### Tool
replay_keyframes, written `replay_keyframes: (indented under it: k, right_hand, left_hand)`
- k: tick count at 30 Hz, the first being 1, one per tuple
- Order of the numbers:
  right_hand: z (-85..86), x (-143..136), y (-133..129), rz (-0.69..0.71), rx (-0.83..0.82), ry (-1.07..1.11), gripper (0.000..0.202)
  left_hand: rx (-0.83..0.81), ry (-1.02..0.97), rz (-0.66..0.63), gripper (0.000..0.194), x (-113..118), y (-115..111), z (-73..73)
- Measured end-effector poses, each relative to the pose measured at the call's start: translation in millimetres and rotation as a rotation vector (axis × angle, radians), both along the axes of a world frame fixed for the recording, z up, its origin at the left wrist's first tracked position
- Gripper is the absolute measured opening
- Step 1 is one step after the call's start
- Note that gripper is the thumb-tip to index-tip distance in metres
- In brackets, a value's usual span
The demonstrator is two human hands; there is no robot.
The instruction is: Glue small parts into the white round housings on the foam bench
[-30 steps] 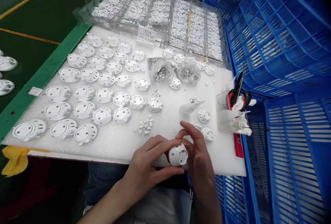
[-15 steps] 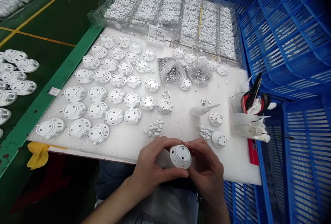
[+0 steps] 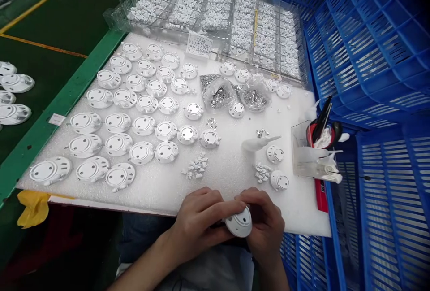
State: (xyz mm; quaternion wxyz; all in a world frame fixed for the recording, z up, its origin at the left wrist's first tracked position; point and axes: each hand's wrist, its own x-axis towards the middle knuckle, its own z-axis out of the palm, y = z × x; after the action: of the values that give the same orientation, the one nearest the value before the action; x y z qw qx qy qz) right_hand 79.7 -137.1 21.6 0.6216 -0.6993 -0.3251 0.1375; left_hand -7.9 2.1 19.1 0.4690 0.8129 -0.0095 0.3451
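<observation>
A round white part [image 3: 241, 224] with a dark hole in its face is held between my two hands, over the front edge of the foam-covered table [image 3: 231, 161]. My left hand [image 3: 201, 219] grips it from the left, a finger lying across its top. On the right side, my right hand [image 3: 265, 223] has its fingers curled against the same part. Ahead of my left hand lies a pile of small white pieces [image 3: 198, 165]. Another small white pile [image 3: 263, 173] and a similar round part [image 3: 279, 180] sit beyond my right hand.
Rows of white parts [image 3: 144, 125] cover the table's left side. Clear trays [image 3: 231, 35] of small white pieces stand at the back, behind bags of metal bits [image 3: 255, 96]. A clear holder [image 3: 298, 161] with tools and blue crates [image 3: 393, 192] are at the right.
The held part has tilted and moved slightly down. A finger of my left hand has come over its top. The whole view has shifted a little, with the table now further left.
</observation>
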Motion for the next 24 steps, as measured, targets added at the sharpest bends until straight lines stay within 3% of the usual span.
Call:
replay_keyframes:
  k: [4, 6, 7, 9, 11, 12, 14, 16, 19, 24]
  right_hand:
    - [21.9, 11, -5, 0.261, -0.165, -0.053, 0.030]
    - [36.5, 23, -9, 0.298, -0.237, -0.087, 0.033]
    - [42.8, 31, -9, 0.210, -0.247, -0.116, 0.028]
    - [51.4, 48, -7, -0.106, -0.264, -0.228, 0.013]
    - [54.0, 64, 0, -0.372, -0.346, -0.351, 0.017]
    - [53.3, 71, 6, -0.404, -0.408, -0.378, 0.026]
    - [49.6, 81, 18, -0.338, -0.553, -0.406, 0.041]
    - [45.1, 84, 30, -0.231, -0.652, -0.441, 0.036]
    - [39.5, 76, 46, -0.143, -0.643, -0.456, 0.016]
    - [36.6, 60, 59, -0.038, -0.626, -0.380, 0.017]
  left_hand:
    - [-0.306, 0.029, 0.027, 0.016, -5, 0, -4.0]
    - [-0.453, 0.030, 0.067, 0.017, -6, 1, -4.7]
    - [-0.490, 0.020, 0.076, 0.017, -6, 2, -4.5]
    - [-0.502, 0.004, 0.078, 0.015, -5, 4, -3.5]
    - [-0.483, -0.002, 0.060, 0.015, -5, 6, -2.2]
    - [-0.474, 0.005, 0.049, 0.016, -5, 6, -1.8]
    - [-0.456, 0.033, 0.024, 0.017, -7, 7, -1.8]
    - [-0.425, 0.077, -0.006, 0.021, -8, 8, -2.9]
    - [-0.378, 0.125, -0.027, 0.025, -9, 8, -6.0]
    - [-0.356, 0.143, -0.083, 0.015, -10, 10, -8.2]
